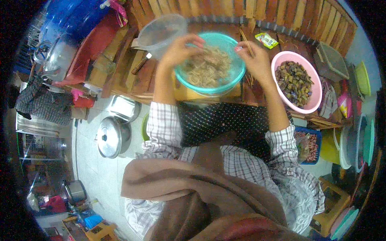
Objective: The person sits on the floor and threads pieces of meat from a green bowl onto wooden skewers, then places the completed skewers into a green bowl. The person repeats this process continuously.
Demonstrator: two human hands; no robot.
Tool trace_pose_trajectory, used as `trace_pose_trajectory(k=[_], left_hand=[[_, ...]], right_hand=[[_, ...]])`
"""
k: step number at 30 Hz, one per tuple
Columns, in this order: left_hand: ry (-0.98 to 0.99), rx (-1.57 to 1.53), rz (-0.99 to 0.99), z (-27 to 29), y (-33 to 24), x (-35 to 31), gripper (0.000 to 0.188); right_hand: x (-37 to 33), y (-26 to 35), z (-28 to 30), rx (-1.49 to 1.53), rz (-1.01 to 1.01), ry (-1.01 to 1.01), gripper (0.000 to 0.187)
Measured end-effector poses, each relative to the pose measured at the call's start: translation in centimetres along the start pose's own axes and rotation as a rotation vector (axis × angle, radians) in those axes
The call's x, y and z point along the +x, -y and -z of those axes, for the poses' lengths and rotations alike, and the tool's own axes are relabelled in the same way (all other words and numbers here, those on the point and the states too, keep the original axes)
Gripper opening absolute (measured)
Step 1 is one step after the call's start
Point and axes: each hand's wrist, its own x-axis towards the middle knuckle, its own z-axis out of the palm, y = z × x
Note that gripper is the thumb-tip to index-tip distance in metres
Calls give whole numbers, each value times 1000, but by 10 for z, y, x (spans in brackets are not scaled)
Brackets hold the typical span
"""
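Observation:
A teal plastic bowl [237,66] filled with pale stringy food [207,66] stands on a slatted wooden table [281,16]. My left hand [181,48] rests over the bowl's left rim, fingers curled into the food. My right hand [254,58] is at the bowl's right rim and grips a pair of wooden chopsticks [246,42] that point up and away. Both forearms reach in from checked sleeves.
A pink bowl [283,60] of dark chopped pieces sits to the right. A clear plastic jug [159,34] and a knife [140,63] lie left. A small green packet [266,40] is behind. Steel pots [112,136] stand on the floor, coloured basins [362,136] at right.

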Motion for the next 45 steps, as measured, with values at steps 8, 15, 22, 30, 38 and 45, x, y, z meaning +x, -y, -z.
trace_pose_trajectory(k=[8,15,22,30,38,45], left_hand=[[-138,-149,27,5,-30,-20,32],[-170,-72,92,4,-18,-20,34],[-211,87,131,-9,6,-7,27],[-138,-345,156,-29,-18,-5,29],[-80,-924,142,-46,-43,-6,34],[-198,-1058,190,-42,-35,-5,21]], right_hand=[[27,60,-30,-52,133,361,36],[46,55,-27,58,-97,220,19],[49,37,-8,165,-218,92,17],[31,55,-18,198,-4,-50,22],[8,73,-42,-170,343,-151,35],[5,72,-39,29,124,-148,14]])
